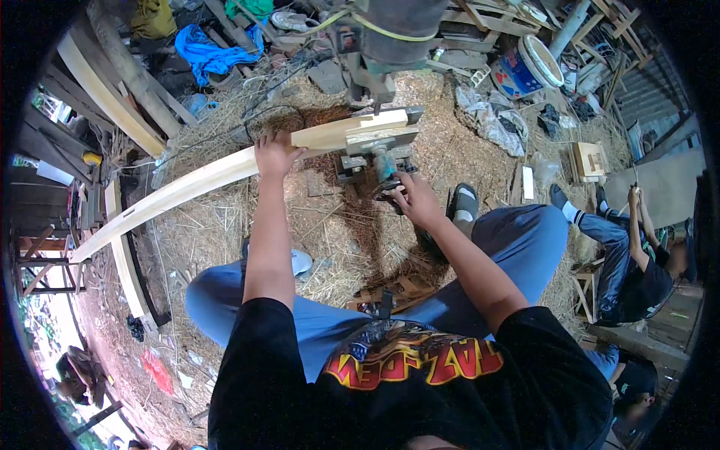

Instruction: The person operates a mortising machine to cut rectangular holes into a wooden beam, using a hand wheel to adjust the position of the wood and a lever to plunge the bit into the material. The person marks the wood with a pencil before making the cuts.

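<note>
A long pale plank (187, 180) is running from the left side of the work area to a bench vise (380, 163), its right end sitting at the vise beneath the spindle (380, 94) of a dark drilling machine (394, 34). The left hand (275, 154) is lying palm down across the plank, thumb and fingers spreading apart. The right hand (416, 201) is curving its fingers at the near side of the vise, beside a dark handle (391, 191); from where I am standing, I cannot tell whether it is pinching the handle. The seated person's blue-trousered knees are flanking the setup, over ground strewn with straw and shavings. Farther out, a second board (129, 274) is lying beyond the left knee, a bright blue cloth (210, 56) is bunching at the upper left, and a bucket (544, 61) is tilting at the upper right. At the far right, a co-worker (645, 281) is sitting.
</note>
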{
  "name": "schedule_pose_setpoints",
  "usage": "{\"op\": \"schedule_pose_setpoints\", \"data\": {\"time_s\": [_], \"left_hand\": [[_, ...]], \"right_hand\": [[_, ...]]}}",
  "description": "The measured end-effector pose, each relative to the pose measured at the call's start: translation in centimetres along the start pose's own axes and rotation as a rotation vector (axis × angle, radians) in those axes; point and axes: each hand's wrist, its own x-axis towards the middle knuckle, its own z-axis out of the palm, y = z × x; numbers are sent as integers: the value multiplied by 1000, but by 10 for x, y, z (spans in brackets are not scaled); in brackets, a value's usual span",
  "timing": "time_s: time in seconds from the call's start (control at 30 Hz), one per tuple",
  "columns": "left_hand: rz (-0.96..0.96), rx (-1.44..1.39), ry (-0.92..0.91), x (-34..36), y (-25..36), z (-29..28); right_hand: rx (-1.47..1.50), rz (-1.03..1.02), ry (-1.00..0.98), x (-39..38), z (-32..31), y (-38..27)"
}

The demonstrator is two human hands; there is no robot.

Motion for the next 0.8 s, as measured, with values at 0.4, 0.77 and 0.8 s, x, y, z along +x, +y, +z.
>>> {"op": "schedule_pose_setpoints", "data": {"time_s": [0.4, 0.77, 0.8], "left_hand": [[-135, 26, -310, -4, 28, -7], [-1376, -2009, -507, -75, 224, 85], [-1489, -2148, -575, -66, 253, 78]], "right_hand": [[889, 491, -212, 3, 46, 74], [1148, 747, -468, 20, 48, 78], [1118, 745, -339, 12, 49, 107]]}}
